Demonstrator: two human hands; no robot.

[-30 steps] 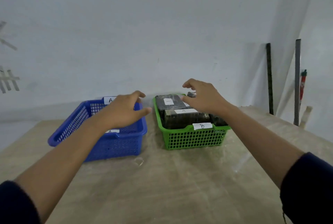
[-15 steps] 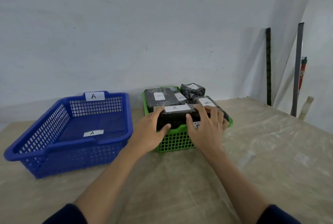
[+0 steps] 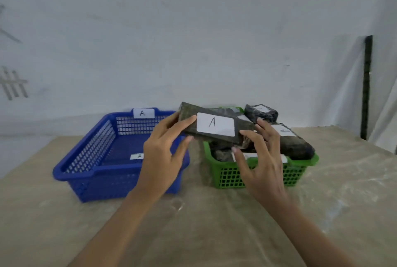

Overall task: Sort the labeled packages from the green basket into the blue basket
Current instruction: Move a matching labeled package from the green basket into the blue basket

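Note:
A black wrapped package point(image 3: 217, 123) with a white label marked A is lifted above the gap between the two baskets, tilted. My left hand point(image 3: 165, 155) grips its left end and my right hand point(image 3: 261, 159) holds its right end. The green basket point(image 3: 227, 175) on the right holds several more black labeled packages point(image 3: 296, 144). The blue basket point(image 3: 96, 168) on the left carries an A tag on its back rim and an A label lies on its floor; it holds no package.
Both baskets stand on a beige table point(image 3: 204, 228) covered in clear film, close to a pale wall. A dark vertical bar point(image 3: 367, 86) leans against the wall at the far right.
Both hands took hold of the front package in the green basket and lifted it up and leftward, label now facing me. The camera view shifted too.

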